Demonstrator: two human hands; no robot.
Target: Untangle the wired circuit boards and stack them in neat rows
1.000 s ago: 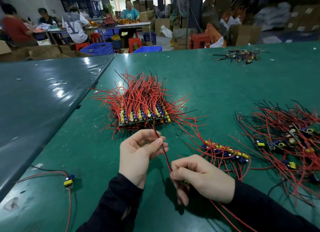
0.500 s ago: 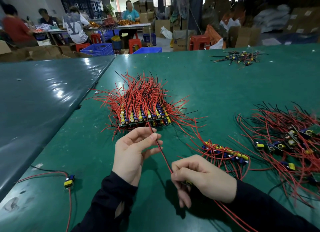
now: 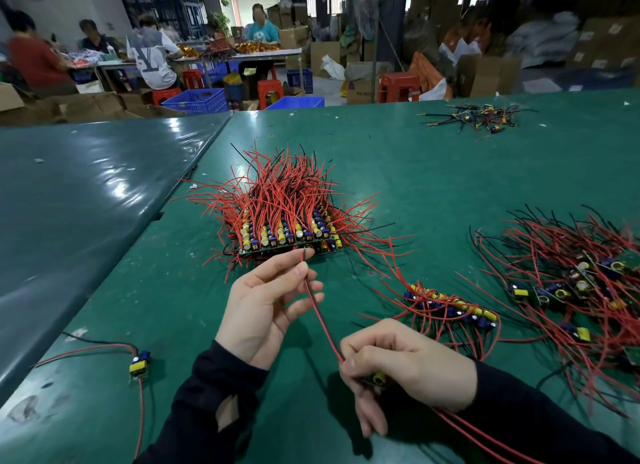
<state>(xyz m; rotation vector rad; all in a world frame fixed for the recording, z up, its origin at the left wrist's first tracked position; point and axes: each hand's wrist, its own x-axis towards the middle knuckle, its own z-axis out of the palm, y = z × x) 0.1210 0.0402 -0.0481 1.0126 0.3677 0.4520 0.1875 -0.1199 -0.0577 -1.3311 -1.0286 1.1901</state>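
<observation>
My right hand grips a small circuit board with a yellow part showing between the fingers. Its red and black wires run up and left to my left hand, which pinches them near their tips between thumb and forefinger. Just beyond the left hand stands the stacked block of boards in rows, wires fanning upward. A short row of boards lies right of my hands. A tangled heap of boards and wires covers the right side.
A single loose board with red and black wires lies near the left front edge of the green table. A small pile of wired parts sits far back right. People work at another table behind, among boxes, crates and stools.
My left hand slid up along the wires toward their tips and opened its lower fingers. The right hand stayed in place with the board.
</observation>
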